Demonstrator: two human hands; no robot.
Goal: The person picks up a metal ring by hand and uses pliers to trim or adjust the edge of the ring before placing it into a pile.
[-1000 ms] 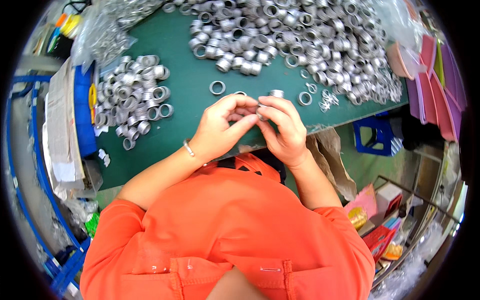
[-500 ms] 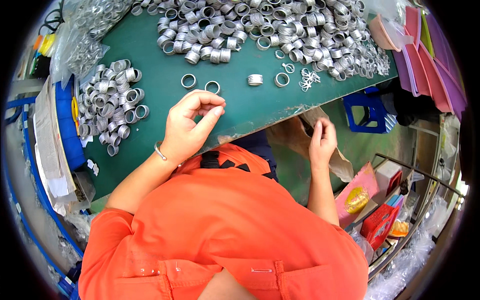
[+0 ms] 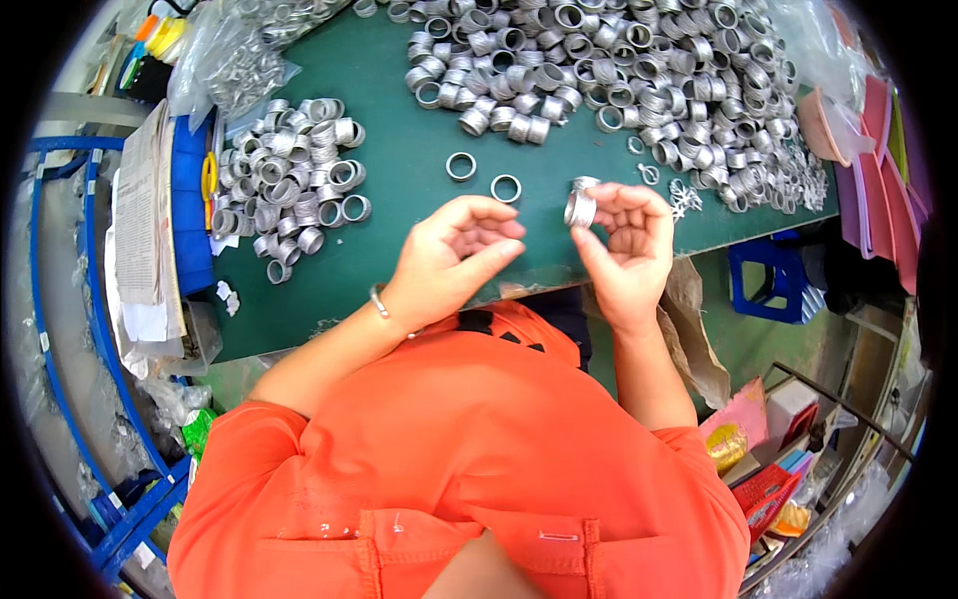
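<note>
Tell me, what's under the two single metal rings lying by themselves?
The two single silver metal rings lie flat on the green table top; green shows through their holes. Nothing else shows underneath.

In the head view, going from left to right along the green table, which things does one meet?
Blue tray → small heap of metal rings → two single rings → left hand → ring part held in right hand → pink trays.

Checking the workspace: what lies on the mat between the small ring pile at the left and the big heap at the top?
In the head view, only bare green mat separates the small ring pile from the big heap; two loose rings lie nearer the hands.
</note>
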